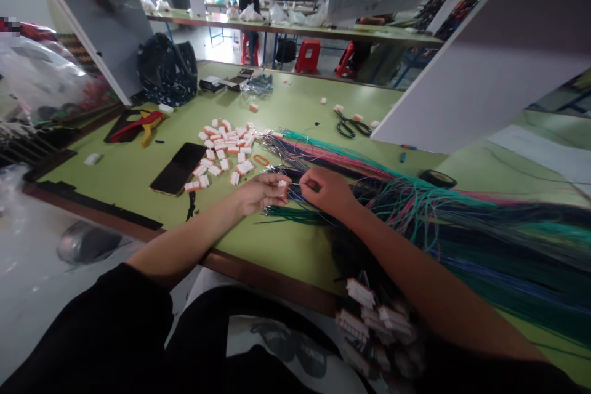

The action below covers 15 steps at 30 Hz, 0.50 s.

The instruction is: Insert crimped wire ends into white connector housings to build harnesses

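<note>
White connector [283,185], pinched, tip of left grip [260,193]

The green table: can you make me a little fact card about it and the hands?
Table: green
Left hand: holds a small white-and-orange plug
Right hand: pinches a thin wire by the plug
Left side: pile of similar plugs beside a black phone
Right side: long colored wires
Behind the wires: black scissors
</note>
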{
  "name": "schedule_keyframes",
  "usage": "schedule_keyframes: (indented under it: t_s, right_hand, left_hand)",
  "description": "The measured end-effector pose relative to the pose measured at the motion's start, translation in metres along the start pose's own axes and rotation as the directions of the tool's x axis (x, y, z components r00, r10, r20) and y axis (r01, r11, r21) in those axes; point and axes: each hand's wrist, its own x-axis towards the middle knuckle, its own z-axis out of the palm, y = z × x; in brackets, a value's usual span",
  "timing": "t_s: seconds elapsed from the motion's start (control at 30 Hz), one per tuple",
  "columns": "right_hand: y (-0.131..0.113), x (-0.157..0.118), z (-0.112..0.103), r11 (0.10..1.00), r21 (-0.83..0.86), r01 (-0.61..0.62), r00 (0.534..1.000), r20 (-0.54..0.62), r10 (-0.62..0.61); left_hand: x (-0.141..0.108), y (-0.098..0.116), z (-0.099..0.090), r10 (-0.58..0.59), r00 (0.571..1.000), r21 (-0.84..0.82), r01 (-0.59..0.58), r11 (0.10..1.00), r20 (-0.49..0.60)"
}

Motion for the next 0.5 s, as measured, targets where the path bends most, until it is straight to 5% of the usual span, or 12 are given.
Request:
schedule_keyframes:
  t_s: [0.3, 0.5]
  right_hand:
    - [-0.0004, -0.0023, 0.0014, 0.999, -0.037, 0.002, 1.000, -0.013, -0.002]
    - [0.0006, -0.0019, 0.0022, 0.992, 0.117, -0.044, 0.999, 0.000, 0.044]
  left_hand:
    - [-0.0039, 0.0025, 0.0081, 0.013, 0.998, 0.052, -0.010, 0.999, -0.060]
    - [-0.0012, -0.0018, 0.0067, 0.089, 0.996, 0.088, -0.085, 0.992, -0.033]
